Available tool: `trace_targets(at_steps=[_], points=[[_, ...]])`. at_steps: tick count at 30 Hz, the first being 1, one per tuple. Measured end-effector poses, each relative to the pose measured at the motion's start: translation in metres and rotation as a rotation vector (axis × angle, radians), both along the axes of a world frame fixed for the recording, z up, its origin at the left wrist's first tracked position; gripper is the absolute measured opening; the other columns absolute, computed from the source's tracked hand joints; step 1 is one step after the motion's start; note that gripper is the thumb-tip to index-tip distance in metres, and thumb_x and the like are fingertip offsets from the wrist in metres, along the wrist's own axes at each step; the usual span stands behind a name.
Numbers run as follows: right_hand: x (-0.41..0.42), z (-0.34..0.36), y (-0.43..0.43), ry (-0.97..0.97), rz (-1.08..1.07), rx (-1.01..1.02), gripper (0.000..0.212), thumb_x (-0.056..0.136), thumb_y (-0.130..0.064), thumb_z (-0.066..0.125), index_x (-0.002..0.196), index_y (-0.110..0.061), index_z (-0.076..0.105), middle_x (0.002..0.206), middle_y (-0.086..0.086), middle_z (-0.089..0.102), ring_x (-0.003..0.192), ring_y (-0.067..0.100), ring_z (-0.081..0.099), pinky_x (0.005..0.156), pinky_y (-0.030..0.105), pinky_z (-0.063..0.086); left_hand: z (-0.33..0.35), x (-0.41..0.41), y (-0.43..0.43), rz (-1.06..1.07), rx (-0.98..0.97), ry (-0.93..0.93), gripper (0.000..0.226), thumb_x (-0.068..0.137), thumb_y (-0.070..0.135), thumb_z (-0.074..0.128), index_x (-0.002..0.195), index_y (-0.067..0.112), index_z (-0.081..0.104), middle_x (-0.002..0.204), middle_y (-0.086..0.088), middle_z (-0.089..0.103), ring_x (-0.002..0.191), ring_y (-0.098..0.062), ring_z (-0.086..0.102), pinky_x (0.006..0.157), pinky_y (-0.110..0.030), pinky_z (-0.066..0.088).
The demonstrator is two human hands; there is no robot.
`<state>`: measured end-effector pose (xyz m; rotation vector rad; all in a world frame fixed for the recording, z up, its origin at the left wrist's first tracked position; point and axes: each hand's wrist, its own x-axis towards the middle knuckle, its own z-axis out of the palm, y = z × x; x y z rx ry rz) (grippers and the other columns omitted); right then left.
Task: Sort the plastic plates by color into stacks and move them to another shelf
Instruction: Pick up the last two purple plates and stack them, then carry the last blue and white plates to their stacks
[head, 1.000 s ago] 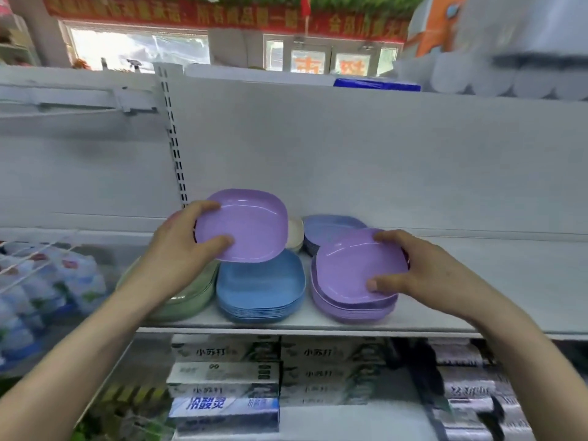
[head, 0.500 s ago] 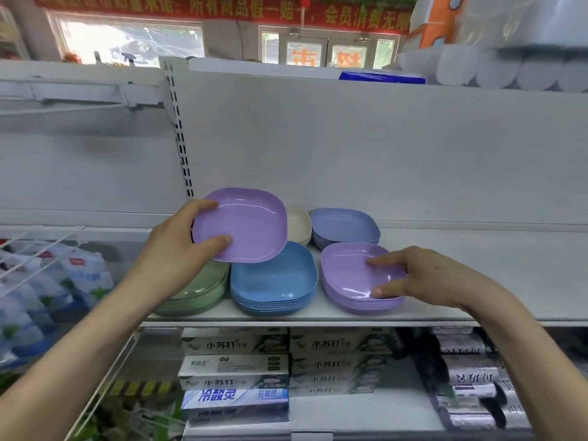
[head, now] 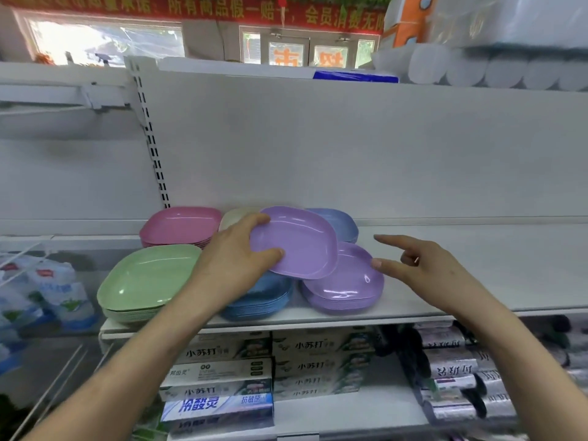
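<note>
Fingers (head: 254, 221) of the left hand (head: 232, 259) pinch one purple plate (head: 299, 243) by its left rim, tilted over the purple stack (head: 346, 288) at frame centre on the shelf (head: 477, 281); the right hand (head: 429, 268) hangs open beside it. Stacking purples seems underway; next, lower it squarely.
</note>
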<state>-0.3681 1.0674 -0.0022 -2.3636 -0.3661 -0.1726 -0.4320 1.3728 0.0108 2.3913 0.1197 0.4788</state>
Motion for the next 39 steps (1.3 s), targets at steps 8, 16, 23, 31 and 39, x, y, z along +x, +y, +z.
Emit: trace_targets(at_steps=[8,16,23,31,39], points=[[0.027,0.001,-0.045,-0.099,0.038,-0.012,0.035,0.091,-0.053,0.067,0.125,-0.046,0.066,0.072,0.003,0.054,0.066,0.012,0.054,0.066,0.028,0.043,-0.011,0.016,-0.069,0.034,0.101,0.114,0.069,0.084,0.045,0.073,0.148,0.039,0.046,0.144,0.008,0.056,0.128,-0.021,0.054,0.104,-0.042,0.047],[0.047,-0.004,-0.068,-0.109,0.101,0.046,0.026,0.094,-0.048,0.066,0.12,-0.045,0.067,0.07,-0.001,0.052,0.065,0.01,0.053,0.065,0.029,0.044,-0.007,0.011,-0.093,0.16,0.411,0.304,0.059,0.078,0.062,0.074,0.129,0.035,0.064,0.131,0.006,0.065,0.122,-0.024,0.057,0.095,-0.041,0.052],[0.056,-0.007,-0.069,-0.105,0.158,0.066,0.026,0.094,-0.047,0.066,0.119,-0.044,0.068,0.069,-0.002,0.051,0.065,0.01,0.054,0.066,0.029,0.044,-0.001,0.011,-0.095,0.149,0.441,0.384,0.069,0.072,0.071,0.075,0.133,0.043,0.064,0.13,0.01,0.063,0.123,-0.021,0.055,0.091,-0.037,0.05],[0.061,-0.001,-0.109,-0.116,0.189,0.054,0.027,0.095,-0.049,0.064,0.122,-0.045,0.066,0.074,0.006,0.056,0.069,0.013,0.056,0.065,0.027,0.045,0.003,0.027,-0.13,0.175,0.379,0.08,0.051,0.088,0.065,0.062,0.131,0.037,0.061,0.102,0.008,0.051,0.106,-0.018,0.053,0.085,-0.038,0.05],[0.053,0.002,-0.221,-0.149,0.081,0.051,0.015,0.095,-0.044,0.067,0.108,-0.037,0.067,0.084,0.001,0.063,0.069,0.006,0.055,0.068,0.022,0.045,-0.015,0.076,-0.267,-0.066,0.143,-0.179,0.024,0.095,0.049,0.061,0.114,0.035,0.067,0.073,0.011,0.058,0.072,-0.007,0.056,0.07,-0.035,0.05]])
